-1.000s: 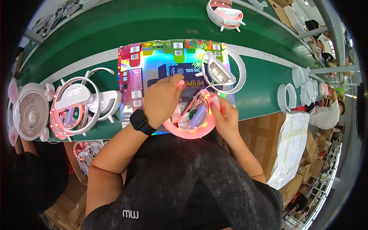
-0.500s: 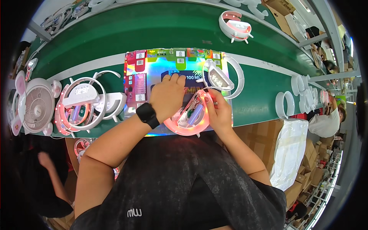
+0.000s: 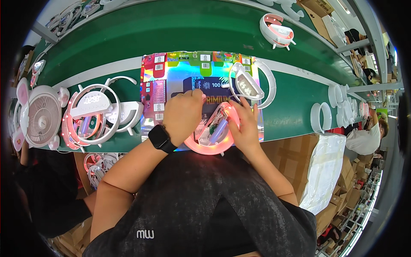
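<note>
Long green workbench (image 3: 295, 115), grey metal frame (image 3: 372, 88), stacked cardboard boxes (image 3: 353, 188)

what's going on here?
A person at a green bench has both hands at a lit pink ring. The right hand is on its right side; the left hand is at its left, fingers partly hidden. The ring is open, showing a purple cylinder. A white clock piece lies just beyond, partly over the shiny sheet.

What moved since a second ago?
The round lit clock on the green belt moved right. The right hand shifted its fingers. The left hand is still at the glowing pink ring, and the fan stayed put.
</note>
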